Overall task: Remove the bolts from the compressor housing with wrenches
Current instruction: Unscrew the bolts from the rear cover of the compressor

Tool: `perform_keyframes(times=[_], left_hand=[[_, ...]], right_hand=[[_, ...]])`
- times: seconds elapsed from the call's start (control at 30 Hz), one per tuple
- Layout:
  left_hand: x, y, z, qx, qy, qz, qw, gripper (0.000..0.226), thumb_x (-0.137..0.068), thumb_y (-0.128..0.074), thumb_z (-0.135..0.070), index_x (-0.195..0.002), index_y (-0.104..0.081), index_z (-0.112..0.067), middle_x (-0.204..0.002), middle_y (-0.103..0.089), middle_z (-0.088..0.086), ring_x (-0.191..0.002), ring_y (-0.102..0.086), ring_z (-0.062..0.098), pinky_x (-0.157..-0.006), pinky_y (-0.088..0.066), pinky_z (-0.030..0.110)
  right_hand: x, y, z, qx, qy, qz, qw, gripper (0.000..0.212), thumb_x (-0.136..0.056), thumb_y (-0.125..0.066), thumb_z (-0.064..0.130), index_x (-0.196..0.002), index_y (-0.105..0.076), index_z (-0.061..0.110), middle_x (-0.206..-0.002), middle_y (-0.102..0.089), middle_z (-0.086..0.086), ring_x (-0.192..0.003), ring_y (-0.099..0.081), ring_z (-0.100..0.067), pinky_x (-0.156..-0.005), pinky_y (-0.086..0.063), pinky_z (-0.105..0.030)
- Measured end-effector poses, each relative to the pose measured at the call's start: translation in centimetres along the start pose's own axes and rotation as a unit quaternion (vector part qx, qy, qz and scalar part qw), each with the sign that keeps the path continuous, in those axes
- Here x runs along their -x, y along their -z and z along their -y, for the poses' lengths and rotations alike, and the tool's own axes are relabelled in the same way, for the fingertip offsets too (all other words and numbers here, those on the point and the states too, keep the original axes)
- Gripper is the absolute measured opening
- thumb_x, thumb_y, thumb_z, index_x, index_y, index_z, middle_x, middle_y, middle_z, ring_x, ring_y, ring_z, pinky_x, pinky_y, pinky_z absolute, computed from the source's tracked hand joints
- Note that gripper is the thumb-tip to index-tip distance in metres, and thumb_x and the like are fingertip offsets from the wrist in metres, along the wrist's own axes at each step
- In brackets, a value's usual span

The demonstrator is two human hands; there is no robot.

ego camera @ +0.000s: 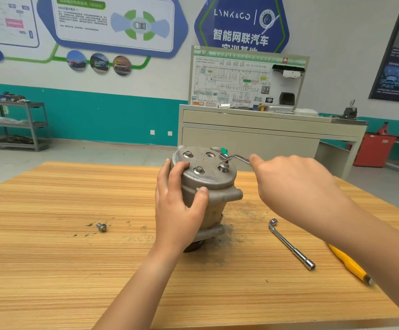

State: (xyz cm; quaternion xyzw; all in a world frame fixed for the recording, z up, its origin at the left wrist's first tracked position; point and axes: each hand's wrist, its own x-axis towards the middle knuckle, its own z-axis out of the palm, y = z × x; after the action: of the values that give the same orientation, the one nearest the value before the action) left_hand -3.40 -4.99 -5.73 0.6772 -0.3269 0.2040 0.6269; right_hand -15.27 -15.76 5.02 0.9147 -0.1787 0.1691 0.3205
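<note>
**Q:** What carries the parts?
**A:** A wooden desk [50, 270]. The compressor housing [220, 184] stands upright near the middle of the desk, with its round end plate on top. All positions below are given from this housing.

**Q:** How do the hands lie?
**A:** The left hand [177, 210] wraps the housing's left side. Its fingers lie over the plate's rim and its thumb presses the front wall, so its grip is closed round the body. The right hand [296, 184] is to the housing's right, level with the plate. Its fingers curl round the handle of an offset wrench [237, 158] and its thumb stretches along the handle. This grip is closed on the handle, most of which is hidden inside the hand.

**Q:** Where are the tools?
**A:** An L-shaped socket wrench [291, 245] lies on the desk to the housing's front right, apart from it. A yellow-handled tool [348, 263] lies farther from the housing in the same direction, partly hidden under the right forearm. The offset wrench's ring end sits at the plate's right side, on a raised bolt [224, 166] whose thread shows.

**Q:** And the other bolts?
**A:** Two seated bolts remain in the plate, one at the left [188, 154] and one at the front [198, 169]. A loose bolt [102, 226] lies on the desk to the housing's front left, well apart.
</note>
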Motion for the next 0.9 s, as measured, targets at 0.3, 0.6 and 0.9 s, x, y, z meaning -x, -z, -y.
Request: perform_keyframes(times=[0.3, 0.6, 0.9], left_hand=[[0.0, 0.0, 0.1, 0.004, 0.003, 0.001, 1.000, 0.052, -0.067, -0.040, -0.057, -0.117, -0.038, -0.045, -0.150, -0.026, -0.003, -0.129, -0.021, -0.003, -0.104, -0.027, 0.029], [0.3, 0.2, 0.0, 0.011, 0.010, -0.006, 1.000, 0.044, -0.067, -0.041, -0.057, -0.110, -0.037, -0.053, -0.150, -0.024, -0.005, -0.134, -0.024, 0.003, -0.104, -0.029, 0.031], [0.4, 0.1, -0.2, 0.012, 0.011, -0.016, 1.000, 0.055, -0.067, -0.040, -0.057, -0.119, -0.042, -0.041, -0.150, -0.025, -0.001, -0.134, -0.022, 0.002, -0.101, -0.023, 0.023]], right_hand=[[0.8, -0.4, 0.2, -0.012, 0.020, 0.002, 1.000, 0.030, -0.091, -0.038, 0.013, -0.118, -0.043, 0.024, -0.056, -0.033, 0.004, -0.044, -0.028, -0.014, -0.039, -0.019, -0.025], [1.2, 0.1, -0.9, -0.099, -0.015, -0.030, 0.994, 0.028, -0.095, -0.034, 0.025, -0.120, -0.043, 0.032, -0.060, -0.036, 0.006, -0.059, -0.042, -0.022, -0.043, -0.026, -0.026], [0.8, 1.1, 0.7, -0.038, -0.012, 0.011, 0.999, 0.030, -0.090, -0.037, 0.009, -0.117, -0.046, 0.018, -0.060, -0.033, 0.001, -0.050, -0.032, -0.016, -0.040, -0.016, -0.025]])
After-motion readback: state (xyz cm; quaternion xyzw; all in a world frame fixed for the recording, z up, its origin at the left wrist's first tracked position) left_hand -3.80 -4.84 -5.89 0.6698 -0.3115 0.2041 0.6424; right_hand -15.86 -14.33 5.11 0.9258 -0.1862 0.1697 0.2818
